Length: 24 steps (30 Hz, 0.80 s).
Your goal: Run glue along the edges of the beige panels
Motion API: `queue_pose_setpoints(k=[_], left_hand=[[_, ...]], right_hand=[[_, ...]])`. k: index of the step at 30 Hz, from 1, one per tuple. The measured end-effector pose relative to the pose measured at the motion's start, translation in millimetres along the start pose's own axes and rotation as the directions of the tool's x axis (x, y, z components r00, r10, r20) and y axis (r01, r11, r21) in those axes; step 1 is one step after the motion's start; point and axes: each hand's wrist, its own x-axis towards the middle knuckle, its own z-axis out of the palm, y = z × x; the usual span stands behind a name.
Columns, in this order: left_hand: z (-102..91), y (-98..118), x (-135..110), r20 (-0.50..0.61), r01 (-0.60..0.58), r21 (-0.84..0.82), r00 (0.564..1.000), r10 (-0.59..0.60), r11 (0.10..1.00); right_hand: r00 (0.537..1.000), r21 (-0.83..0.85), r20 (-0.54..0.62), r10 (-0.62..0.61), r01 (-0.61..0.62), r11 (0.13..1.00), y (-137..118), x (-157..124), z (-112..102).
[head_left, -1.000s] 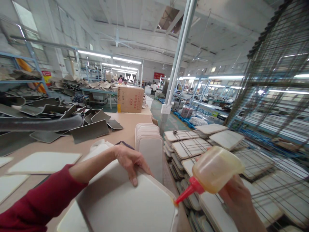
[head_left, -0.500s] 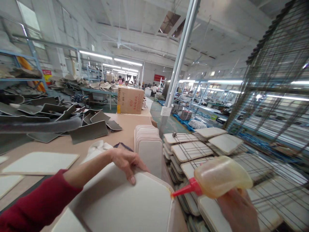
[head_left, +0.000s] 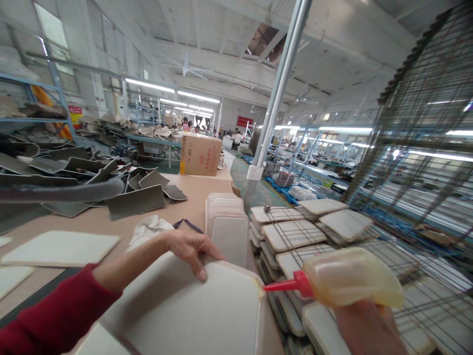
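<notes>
My left hand (head_left: 194, 250) grips the far edge of a pale rounded-corner panel (head_left: 207, 310), thumb on its face and fingers hidden behind. In my right hand (head_left: 369, 325) lies a squeeze glue bottle (head_left: 351, 278), translucent and yellowish, with a red nozzle (head_left: 290, 285) pointing left. The nozzle tip is at the panel's right edge, close to the upper right corner, where a yellowish line of glue shows. Behind the panel stands a row of similar upright panels (head_left: 229, 236).
Wire racks (head_left: 295, 227) carrying stacked pale panels fill the right side. Loose panels (head_left: 62, 248) lie on the brown table (head_left: 199, 190) at left, with a heap of grey sheets (head_left: 136, 202) behind. A cardboard box (head_left: 200, 154) and a metal post (head_left: 275, 93) stand ahead.
My right hand and the glue bottle have shifted slightly right and down, while the nozzle tip has moved a little up along the panel's edge. My left hand keeps its hold.
</notes>
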Motion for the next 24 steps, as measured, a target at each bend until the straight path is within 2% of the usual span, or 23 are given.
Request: queue_pose_setpoints(k=[5, 11, 20, 24], left_hand=[[1.0, -0.6, -0.6, -0.021, 0.007, -0.038, 1.000, -0.008, 0.999], [1.3, -1.9, -1.3, -0.019, -0.001, -0.034, 1.000, 0.001, 0.999], [-0.5, 1.7, -1.7, -0.036, 0.013, -0.084, 0.999, -0.016, 0.996], [-2.0, 1.8, -1.8, -0.031, 0.005, -0.090, 0.999, -0.008, 0.996]], right_hand=[[0.998, 0.132, -0.051, 0.045, -0.038, 0.991, -10.8, 1.6, 11.1], [0.991, 0.202, -0.007, 0.133, -0.129, 0.971, -12.4, -0.7, 9.2], [0.989, 0.160, 0.008, 0.147, -0.146, 0.976, 0.8, -0.6, -2.3], [0.984, 0.160, -0.029, 0.174, -0.168, 0.973, 3.6, 2.1, -7.6]])
